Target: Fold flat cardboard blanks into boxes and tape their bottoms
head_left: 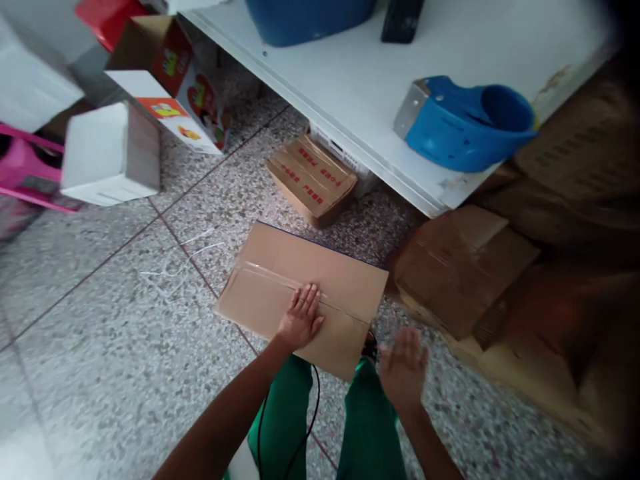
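A taped brown cardboard box (pixel 280 280) lies on the speckled floor in front of my green-trousered legs. My left hand (pixel 301 317) rests flat on its top, fingers stretched along the tape seam, holding nothing. My right hand (pixel 404 368) hovers open in the air to the right of the box, fingers spread and a little blurred, touching nothing.
A white table (pixel 350 80) carries a blue plastic holder (pixel 465 123) and a blue tub (pixel 307 20). Under its edge sits a small taped carton (pixel 313 177). More brown cartons (pixel 463 267) stand at the right. White and printed boxes (pixel 113 157) lie at the left, with loose white string (pixel 180 263).
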A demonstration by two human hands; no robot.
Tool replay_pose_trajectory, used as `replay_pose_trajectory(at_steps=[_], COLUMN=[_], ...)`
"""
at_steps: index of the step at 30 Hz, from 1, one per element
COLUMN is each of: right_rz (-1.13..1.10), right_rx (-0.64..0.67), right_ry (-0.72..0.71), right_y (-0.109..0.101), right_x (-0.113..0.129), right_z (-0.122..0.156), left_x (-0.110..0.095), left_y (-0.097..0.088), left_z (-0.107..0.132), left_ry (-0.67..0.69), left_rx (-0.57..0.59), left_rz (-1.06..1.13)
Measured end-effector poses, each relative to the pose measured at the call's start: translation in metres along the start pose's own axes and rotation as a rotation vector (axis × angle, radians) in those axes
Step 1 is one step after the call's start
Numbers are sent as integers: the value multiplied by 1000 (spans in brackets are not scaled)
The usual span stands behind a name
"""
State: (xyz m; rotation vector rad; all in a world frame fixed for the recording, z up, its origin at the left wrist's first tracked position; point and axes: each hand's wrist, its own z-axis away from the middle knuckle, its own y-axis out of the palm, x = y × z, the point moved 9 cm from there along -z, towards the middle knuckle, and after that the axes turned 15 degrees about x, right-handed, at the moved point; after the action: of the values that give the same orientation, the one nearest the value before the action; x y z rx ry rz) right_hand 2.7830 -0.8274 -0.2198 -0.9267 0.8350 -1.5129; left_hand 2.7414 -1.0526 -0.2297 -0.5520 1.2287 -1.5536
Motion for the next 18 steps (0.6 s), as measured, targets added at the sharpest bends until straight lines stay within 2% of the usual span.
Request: replay_pose_trajectory(at_steps=[3,4,6,8,10,15,18], right_rz=[18,25,48,76,95,109,107], right_rx=[55,60,57,48,31,-10,-41], right_ry=[-332,-390,-449,-471,-459,-476,-492], right_y=[0,1,7,15,20,23,22], right_x=[82,102,126,131,125,120,127], right_z=[-22,-29,-39,-42,-42,-36,-35], left_x=[2,5,13,29,53,120,138], left_y=[0,0,-1,-4,-11,-23,-27], left_z=[3,4,5,9,15,31,34], left_ry=[11,29,96,161,195,83,63], left_rx=[4,11,41,70,90,98,81], left_rz=[-5,-12,-29,-42,-47,-33,-27])
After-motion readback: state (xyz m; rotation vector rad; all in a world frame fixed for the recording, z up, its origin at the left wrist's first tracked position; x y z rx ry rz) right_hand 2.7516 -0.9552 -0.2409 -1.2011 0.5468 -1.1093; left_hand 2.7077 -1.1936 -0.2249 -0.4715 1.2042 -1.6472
